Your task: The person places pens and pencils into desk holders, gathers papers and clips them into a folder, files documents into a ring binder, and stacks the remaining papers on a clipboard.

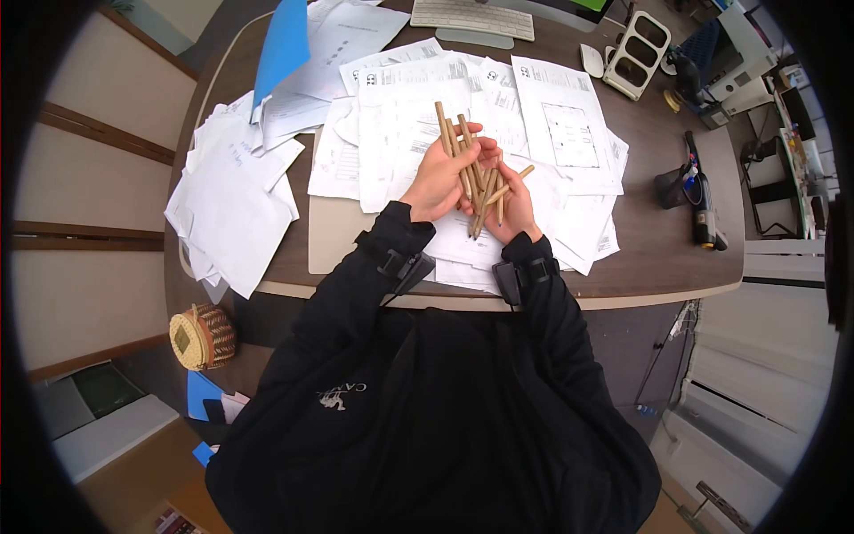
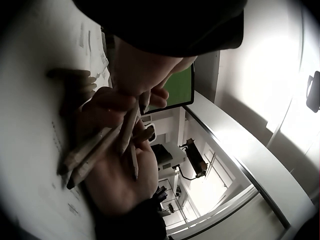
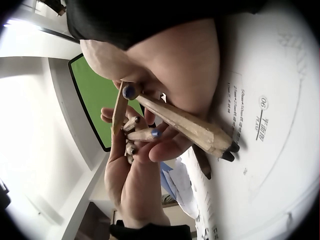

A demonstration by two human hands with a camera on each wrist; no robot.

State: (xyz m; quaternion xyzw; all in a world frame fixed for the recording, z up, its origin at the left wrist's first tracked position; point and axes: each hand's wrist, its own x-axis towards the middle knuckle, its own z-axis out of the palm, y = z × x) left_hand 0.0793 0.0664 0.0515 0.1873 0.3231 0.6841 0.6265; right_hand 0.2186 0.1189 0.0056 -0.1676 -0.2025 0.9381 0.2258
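Several wooden colored pencils (image 1: 449, 133) lie in a loose, crossing bundle across both hands, over the papers. My left hand (image 1: 436, 182) grips part of the bundle, its thumb laid across the shafts. From the right side, my right hand (image 1: 518, 212) cups the lower pencils with curled fingers, partly hidden under them. Dark tips show on pencils (image 2: 92, 157) in the left wrist view, close over the paper. In the right wrist view, one pencil (image 3: 120, 107) has a yellow tip and another pencil (image 3: 145, 135) a blue end.
Printed sheets (image 1: 569, 125) spread under the hands, with another paper pile (image 1: 236, 191) and a blue folder (image 1: 283, 53) at left. A keyboard (image 1: 471, 20) and mouse (image 1: 592, 60) lie at the back. A pen holder (image 1: 673, 189) stands right; a wicker basket (image 1: 203, 338) sits lower left.
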